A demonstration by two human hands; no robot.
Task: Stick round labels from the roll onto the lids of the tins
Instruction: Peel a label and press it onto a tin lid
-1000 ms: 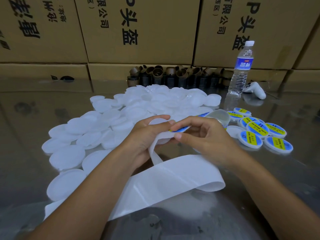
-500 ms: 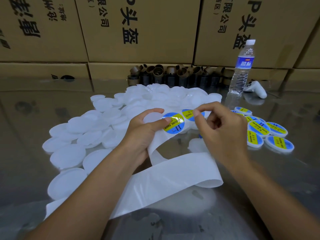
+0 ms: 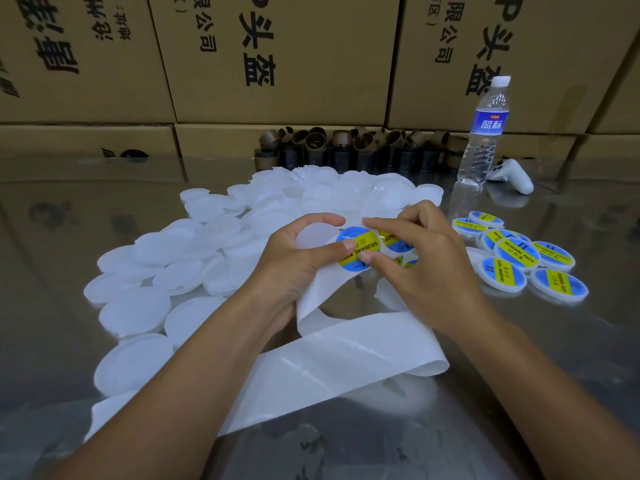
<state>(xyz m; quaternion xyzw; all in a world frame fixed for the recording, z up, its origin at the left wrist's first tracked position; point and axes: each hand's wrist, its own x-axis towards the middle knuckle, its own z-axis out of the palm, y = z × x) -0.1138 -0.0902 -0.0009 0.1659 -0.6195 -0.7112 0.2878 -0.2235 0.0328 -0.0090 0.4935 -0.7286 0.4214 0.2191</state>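
Round labels (image 3: 393, 239) sit on the white backing strip (image 3: 346, 355) that I hold up between my hands, above the shiny table (image 3: 519, 410). The nearest label (image 3: 363, 241), blue with a yellow band reading SOLDERING PASTE, is right between my two thumbs.

My left hand (image 3: 298, 268) grips the strip with its fingers curled over the top and its thumb lying against the label's left edge. A white disc shows in the curl of those fingers; I cannot tell whether I am holding a lid or seeing one from the pile behind.

My right hand (image 3: 426, 268) pinches the nearest label, forefinger at its upper edge and thumb on its lower part, the other fingers loosely bent. From my hands the strip drops, loops on the table near me and trails off to the lower left under my left forearm.

Blank white lids (image 3: 156, 258) lie heaped and overlapping on my left and beyond my hands. Labelled lids (image 3: 516, 252) lie in a small cluster on my right.

Farther back stand a water bottle (image 3: 485, 140) and a white controller (image 3: 514, 176) just beside it, with brown cardboard cores (image 3: 346, 147) along printed cardboard boxes (image 3: 277, 64).
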